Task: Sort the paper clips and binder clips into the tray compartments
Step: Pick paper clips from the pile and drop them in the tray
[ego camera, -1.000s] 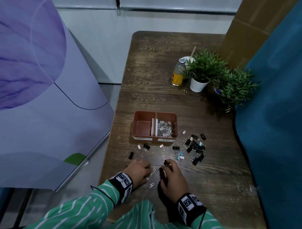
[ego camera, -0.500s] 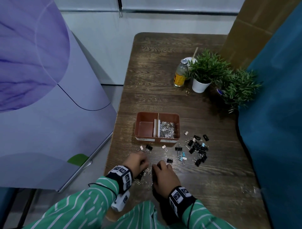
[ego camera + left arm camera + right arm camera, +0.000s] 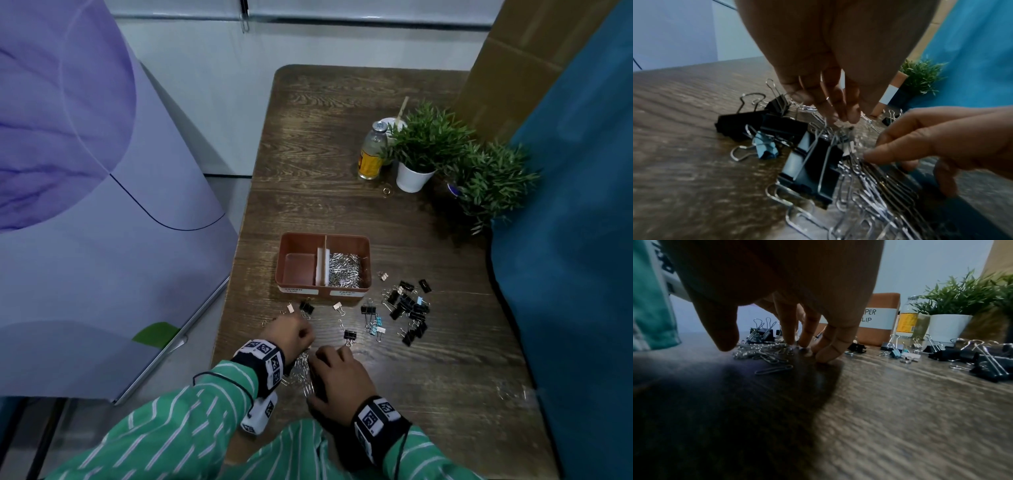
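Near the table's (image 3: 428, 370) front edge, both hands are raking loose paper clips (image 3: 301, 377) together. The left hand (image 3: 291, 334) is pinching some; the right hand (image 3: 337, 373) is pressing with released fingers. Next: lifting them into the tray's (image 3: 365, 263) right compartment.

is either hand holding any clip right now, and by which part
Left hand pinches paper clips in its fingertips; which part, I cannot tell. Right hand holds nothing: its fingertips rest on the table beside the clip pile.

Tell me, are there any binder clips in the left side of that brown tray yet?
No: in the head view the tray's left compartment shows only bare floor, while the right one holds silver paper clips.
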